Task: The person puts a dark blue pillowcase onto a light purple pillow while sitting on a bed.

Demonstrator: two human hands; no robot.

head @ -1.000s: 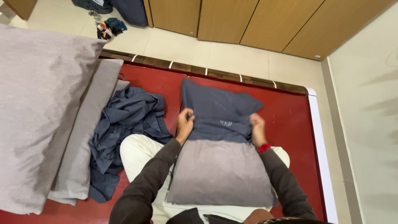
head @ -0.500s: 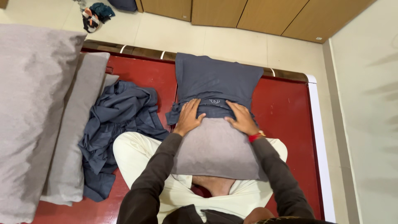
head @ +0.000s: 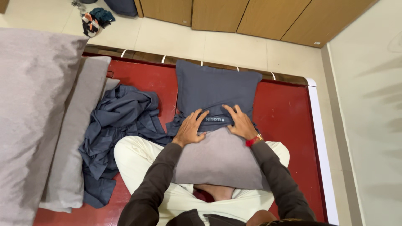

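While my fingers [head: 200, 116] lie spread flat on the bunched cover [head: 215, 94], both hands, left [head: 189, 129] and right [head: 240, 122], press it onto the grey pillow [head: 217, 159] in my lap, loose sheets [head: 121, 125] on the red bed [head: 289, 113] beside me.

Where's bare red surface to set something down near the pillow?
Right of the pillow: a red strip runs to the white edge. A smaller patch lies between the blue cover and the crumpled blue cloth, up toward the wooden rail. The left side is crowded with grey cushions and the cloth.
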